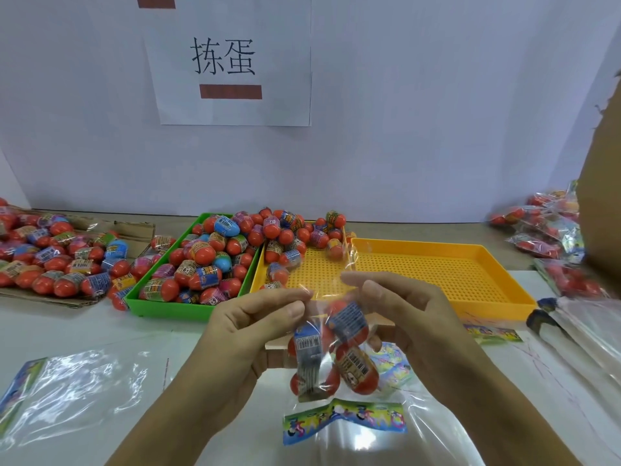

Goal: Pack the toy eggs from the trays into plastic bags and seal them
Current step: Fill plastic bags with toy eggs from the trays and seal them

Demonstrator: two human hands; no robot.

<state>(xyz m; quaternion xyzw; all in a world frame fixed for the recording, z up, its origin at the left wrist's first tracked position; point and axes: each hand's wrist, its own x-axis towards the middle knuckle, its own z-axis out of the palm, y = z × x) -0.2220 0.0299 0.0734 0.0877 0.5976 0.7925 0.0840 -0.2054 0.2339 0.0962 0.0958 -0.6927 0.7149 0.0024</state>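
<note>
A clear plastic bag [331,351] holding several red toy eggs hangs in front of me above the table. My left hand [255,324] pinches the bag's top edge on the left. My right hand [396,307] pinches the same edge on the right. Behind them, a green tray [188,306] is heaped with red toy eggs [215,257]. A yellow tray [437,274] has eggs only at its far left corner; most of its perforated floor is bare.
More loose eggs lie on cardboard [50,257] at the left. Filled bags [547,230] pile up at the right by a cardboard box. Empty bags with colourful headers lie at front left [67,391], below my hands [346,422] and at the right [588,331].
</note>
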